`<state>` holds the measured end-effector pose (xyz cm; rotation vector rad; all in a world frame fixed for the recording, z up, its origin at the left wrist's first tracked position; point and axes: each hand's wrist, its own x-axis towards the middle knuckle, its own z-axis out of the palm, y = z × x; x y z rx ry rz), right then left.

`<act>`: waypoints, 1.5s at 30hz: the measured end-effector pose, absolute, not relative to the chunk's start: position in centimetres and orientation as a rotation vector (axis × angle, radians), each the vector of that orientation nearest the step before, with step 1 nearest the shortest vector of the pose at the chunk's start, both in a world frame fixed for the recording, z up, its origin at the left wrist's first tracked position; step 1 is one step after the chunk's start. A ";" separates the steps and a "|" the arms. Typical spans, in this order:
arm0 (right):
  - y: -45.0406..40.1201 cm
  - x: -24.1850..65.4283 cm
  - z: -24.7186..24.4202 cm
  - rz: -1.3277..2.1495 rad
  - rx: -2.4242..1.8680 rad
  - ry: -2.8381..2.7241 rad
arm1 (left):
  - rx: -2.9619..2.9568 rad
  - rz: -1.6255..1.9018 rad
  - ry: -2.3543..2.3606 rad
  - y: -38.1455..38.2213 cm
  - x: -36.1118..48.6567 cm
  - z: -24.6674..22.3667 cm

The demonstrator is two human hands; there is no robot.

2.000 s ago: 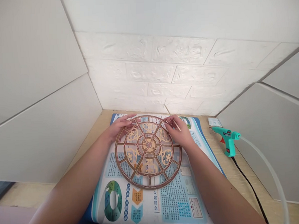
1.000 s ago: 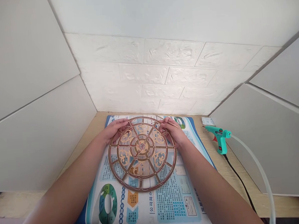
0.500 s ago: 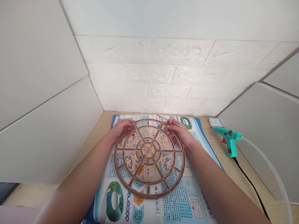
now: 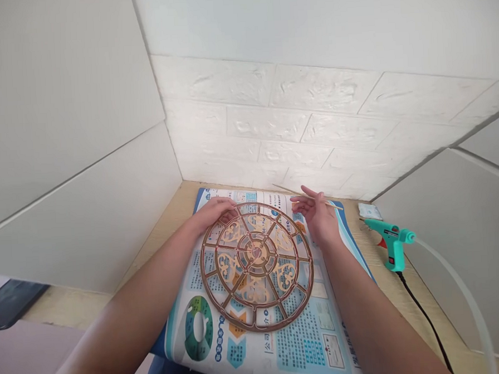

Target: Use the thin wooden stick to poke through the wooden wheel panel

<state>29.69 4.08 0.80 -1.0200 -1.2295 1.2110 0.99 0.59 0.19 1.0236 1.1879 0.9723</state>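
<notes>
A round, wheel-like openwork panel (image 4: 258,253) lies on a printed sheet (image 4: 297,349). It has a brown rim and spokes, clear panes, and pale scrollwork around a central hub. My left hand (image 4: 217,212) is closed on the panel's far left rim, some fingers visible through it. Off the panel's right side, my right hand (image 4: 319,219) holds a thin wooden stick (image 4: 286,189) among its fingers. The stick's pointed end aims away to the left; the hand is apart from the panel.
To the right rests a teal hot glue gun (image 4: 392,240) with a long clear glue stick (image 4: 455,282) in its back and a black cord (image 4: 421,309). A small white packet (image 4: 369,211) lies behind it. Pale walls enclose three sides. A dark flat object (image 4: 15,300) sits at far left.
My right hand has lifted off the panel's rim and moved right, carrying the stick. My left hand stays on the rim. The whole view has shifted slightly.
</notes>
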 end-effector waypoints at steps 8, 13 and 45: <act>0.0 26.2 4.8 0.953 -1.069 -1.586 | 1.008 0.953 1.111 0.6 0.5 -0.2; -1.3 22.7 6.9 0.977 -1.031 -1.948 | 1.003 0.976 1.047 0.4 0.2 -0.4; 2.8 17.6 -0.2 0.654 -1.068 -2.113 | 1.073 0.908 1.077 1.0 -0.1 -1.0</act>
